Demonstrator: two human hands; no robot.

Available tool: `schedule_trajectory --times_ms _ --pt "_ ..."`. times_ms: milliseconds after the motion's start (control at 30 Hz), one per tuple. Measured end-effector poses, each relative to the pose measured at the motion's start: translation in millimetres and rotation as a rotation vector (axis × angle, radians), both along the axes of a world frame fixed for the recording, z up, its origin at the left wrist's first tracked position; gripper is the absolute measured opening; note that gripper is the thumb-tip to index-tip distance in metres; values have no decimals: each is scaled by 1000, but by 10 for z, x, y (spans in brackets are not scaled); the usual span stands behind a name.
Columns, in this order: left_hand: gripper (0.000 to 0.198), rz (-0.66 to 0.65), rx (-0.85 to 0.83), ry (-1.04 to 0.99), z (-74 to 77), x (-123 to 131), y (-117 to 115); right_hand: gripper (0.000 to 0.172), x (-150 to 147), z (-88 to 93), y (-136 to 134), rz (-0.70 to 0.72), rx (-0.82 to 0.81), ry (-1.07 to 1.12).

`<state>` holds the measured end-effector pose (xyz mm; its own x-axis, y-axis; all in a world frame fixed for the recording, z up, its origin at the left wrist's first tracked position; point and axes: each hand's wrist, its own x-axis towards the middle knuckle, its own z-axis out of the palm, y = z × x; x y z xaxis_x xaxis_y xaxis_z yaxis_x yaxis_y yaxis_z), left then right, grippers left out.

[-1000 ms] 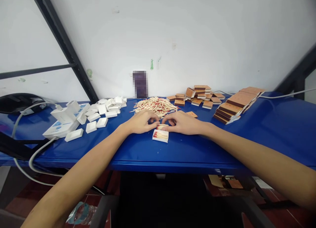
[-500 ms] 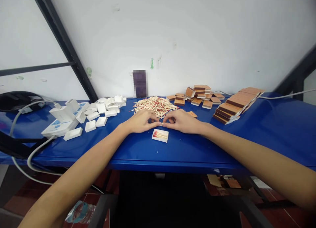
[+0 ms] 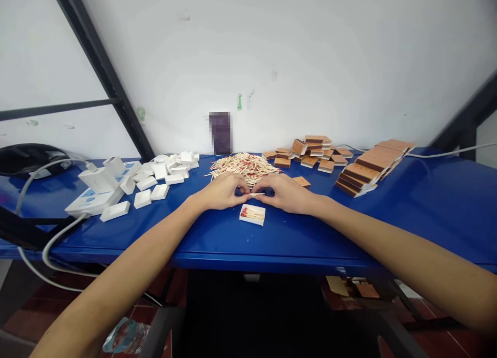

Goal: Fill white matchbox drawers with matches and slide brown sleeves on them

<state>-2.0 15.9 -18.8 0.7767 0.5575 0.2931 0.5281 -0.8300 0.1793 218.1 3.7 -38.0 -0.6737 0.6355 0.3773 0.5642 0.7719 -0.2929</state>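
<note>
Between my two hands, a few matchsticks [image 3: 257, 194] lie level, pinched at their ends. My left hand [image 3: 227, 190] is closed on their left end, thumb against fingertips. From the other side my right hand [image 3: 285, 192] grips them, with its fingers curled over. How many matchsticks there are is too small to tell. Just in front of my hands stands a white matchbox tray [image 3: 252, 221] with several red-tipped matches in it, heads to the left. A loose heap of matches [image 3: 244, 164] spreads right behind my hands.
White trays [image 3: 166, 172] lie scattered at the left, beside a white power adapter [image 3: 95, 197] with cables. Brown matchbox sleeves [image 3: 310, 148] are piled at the back right, near a leaning stack of matchboxes [image 3: 373, 166]. All rest on a blue table [image 3: 303, 244] against a wall.
My right hand's fingers have shifted slightly left, closer to my left hand, along the matchsticks. The tray and the heap look the same.
</note>
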Motion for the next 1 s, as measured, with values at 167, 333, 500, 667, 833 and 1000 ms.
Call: schedule_trajectory --times_ms 167,333,500,667,833,1000 --pt "16 15 19 39 -17 14 -21 15 -21 23 -9 13 -17 23" --pt "20 9 74 123 -24 30 -29 15 -53 7 -24 -1 -33 81" --pt "21 1 94 196 -18 48 -32 14 -65 -7 -7 0 -35 114" --pt "23 -9 82 208 -38 49 -22 13 -56 34 -14 -13 -97 99" --pt "24 -1 67 202 -44 41 -11 14 -80 10 -16 -53 -75 111" --pt "22 14 55 213 -21 37 -14 13 -101 -28 -2 -71 -100 157"
